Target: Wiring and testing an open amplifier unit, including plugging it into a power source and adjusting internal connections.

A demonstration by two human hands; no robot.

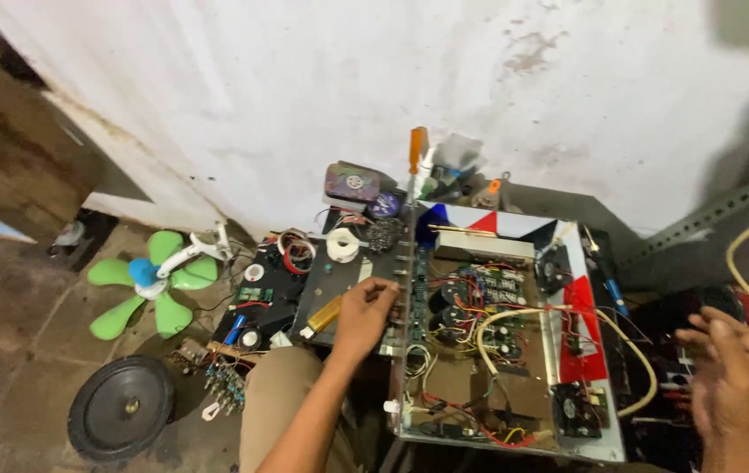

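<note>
Amplifier chassis [515, 350]: left hand [364, 314] grips its left edge; right hand [734, 377] hovers apart.

Packages, labels, signs, screens: few.

- Small dark pouch-like packet [353, 182] against wall, behind open chassis; rounded rectangle, purple-green print, pale round emblem at middle (details too blurred to tell).
- Round dark-blue item with light marking [384, 205] just right of packet, possibly label; cannot tell.
- No screens, no signs visible.
- Red, white and blue triangles on chassis rim [485, 222]: painted pattern, not label.
</note>
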